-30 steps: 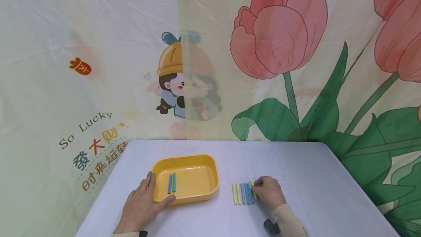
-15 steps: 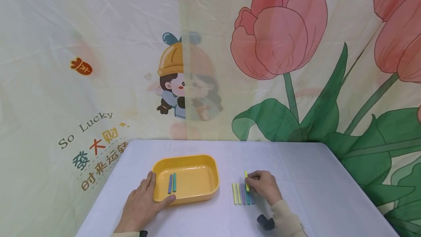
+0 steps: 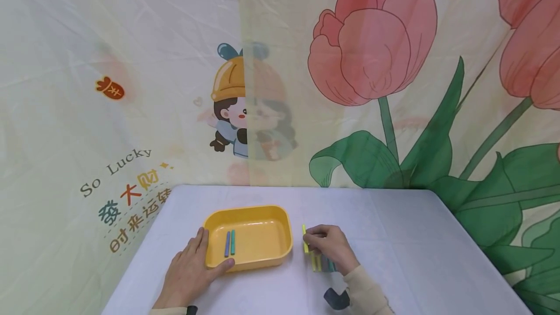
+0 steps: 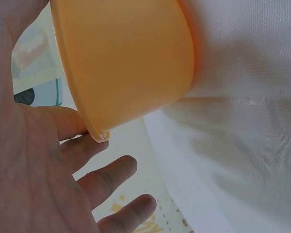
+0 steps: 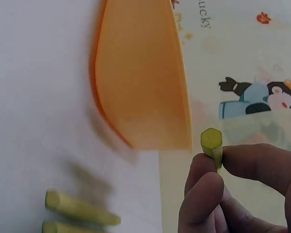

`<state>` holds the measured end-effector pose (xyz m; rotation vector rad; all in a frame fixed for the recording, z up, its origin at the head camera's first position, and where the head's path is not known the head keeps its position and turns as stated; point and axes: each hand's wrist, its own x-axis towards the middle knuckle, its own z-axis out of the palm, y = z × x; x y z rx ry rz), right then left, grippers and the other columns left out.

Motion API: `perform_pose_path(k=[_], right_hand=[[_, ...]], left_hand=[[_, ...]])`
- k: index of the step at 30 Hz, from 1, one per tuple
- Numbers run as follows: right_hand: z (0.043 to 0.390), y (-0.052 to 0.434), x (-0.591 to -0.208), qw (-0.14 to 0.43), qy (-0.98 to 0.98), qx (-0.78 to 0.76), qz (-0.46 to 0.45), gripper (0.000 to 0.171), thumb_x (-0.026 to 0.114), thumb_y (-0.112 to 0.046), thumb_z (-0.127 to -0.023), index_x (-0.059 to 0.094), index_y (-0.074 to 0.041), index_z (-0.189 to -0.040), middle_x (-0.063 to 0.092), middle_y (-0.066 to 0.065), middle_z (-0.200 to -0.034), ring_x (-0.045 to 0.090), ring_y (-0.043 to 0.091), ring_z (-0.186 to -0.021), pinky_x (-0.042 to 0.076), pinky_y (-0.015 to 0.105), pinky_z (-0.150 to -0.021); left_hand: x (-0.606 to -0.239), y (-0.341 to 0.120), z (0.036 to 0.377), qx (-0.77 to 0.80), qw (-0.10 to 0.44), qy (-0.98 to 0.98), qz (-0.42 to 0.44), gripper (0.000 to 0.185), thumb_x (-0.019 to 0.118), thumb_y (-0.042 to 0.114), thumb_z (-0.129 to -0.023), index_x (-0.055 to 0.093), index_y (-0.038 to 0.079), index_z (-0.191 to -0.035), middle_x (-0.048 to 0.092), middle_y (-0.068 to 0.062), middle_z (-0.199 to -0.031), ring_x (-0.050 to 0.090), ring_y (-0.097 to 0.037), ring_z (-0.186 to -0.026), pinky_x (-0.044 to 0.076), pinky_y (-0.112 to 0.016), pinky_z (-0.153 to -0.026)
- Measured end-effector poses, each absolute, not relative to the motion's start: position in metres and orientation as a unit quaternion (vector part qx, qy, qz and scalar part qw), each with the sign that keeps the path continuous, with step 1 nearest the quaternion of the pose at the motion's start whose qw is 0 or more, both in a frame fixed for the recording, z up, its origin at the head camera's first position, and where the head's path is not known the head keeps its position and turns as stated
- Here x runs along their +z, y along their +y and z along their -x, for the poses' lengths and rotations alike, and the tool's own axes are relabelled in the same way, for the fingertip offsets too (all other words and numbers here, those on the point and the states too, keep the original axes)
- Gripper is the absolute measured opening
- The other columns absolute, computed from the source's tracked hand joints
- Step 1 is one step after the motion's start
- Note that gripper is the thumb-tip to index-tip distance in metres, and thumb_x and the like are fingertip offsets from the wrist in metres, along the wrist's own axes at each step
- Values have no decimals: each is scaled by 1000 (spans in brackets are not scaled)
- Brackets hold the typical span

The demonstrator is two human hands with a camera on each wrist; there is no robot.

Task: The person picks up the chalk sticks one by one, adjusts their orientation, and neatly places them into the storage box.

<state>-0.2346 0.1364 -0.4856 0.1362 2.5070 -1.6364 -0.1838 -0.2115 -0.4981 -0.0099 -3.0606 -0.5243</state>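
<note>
- On the white worktop, the right hand has lifted a yellow stick off the row of sticks and carried it left, fingers pinching it, just right of the yellow tray.
- Left hand stays flat against the tray's near-left corner, fingers relaxed, thumb on the rim.
- Two sticks lie inside; a third looks about to join.

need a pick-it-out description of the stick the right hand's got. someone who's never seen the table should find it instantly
Start at the yellow tray on the white table; just off its right edge is the right hand. The yellow-green stick stands pinched in that hand's fingertips, held above the table. The other sticks lie flat on the table under the hand, and two blue-green ones lie in the tray.
</note>
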Motion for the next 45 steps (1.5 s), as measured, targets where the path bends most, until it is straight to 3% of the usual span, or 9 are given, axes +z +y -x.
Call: perform_pose_path(k=[7, 24, 45], right_hand=[[241, 113, -482, 79, 821, -566, -20, 31, 77, -25, -89, 73, -1, -109, 71, 6, -89, 68, 18, -74, 61, 31, -67], [257, 68, -459, 86, 790, -607, 29, 26, 79, -19, -88, 72, 0, -104, 72, 9, -90, 71, 22, -75, 62, 31, -67], [268, 6, -469, 83, 753, -653, 1, 24, 79, -18, -87, 74, -1, -105, 73, 5, -88, 71, 17, -72, 62, 28, -65]], left_hand=[[-500, -212, 184, -170, 18, -985, 1, 128, 50, 90, -78, 23, -8, -157, 25, -28, -162, 32, -48, -143, 32, -67, -110], [-500, -211, 187, -163, 13, -987, -4, 130, 48, 92, -77, 23, -8, -157, 26, -28, -161, 34, -47, -143, 33, -67, -109], [-499, -212, 187, -159, 6, -987, -11, 131, 47, 92, -77, 23, -9, -156, 26, -29, -161, 34, -47, -142, 32, -68, -109]])
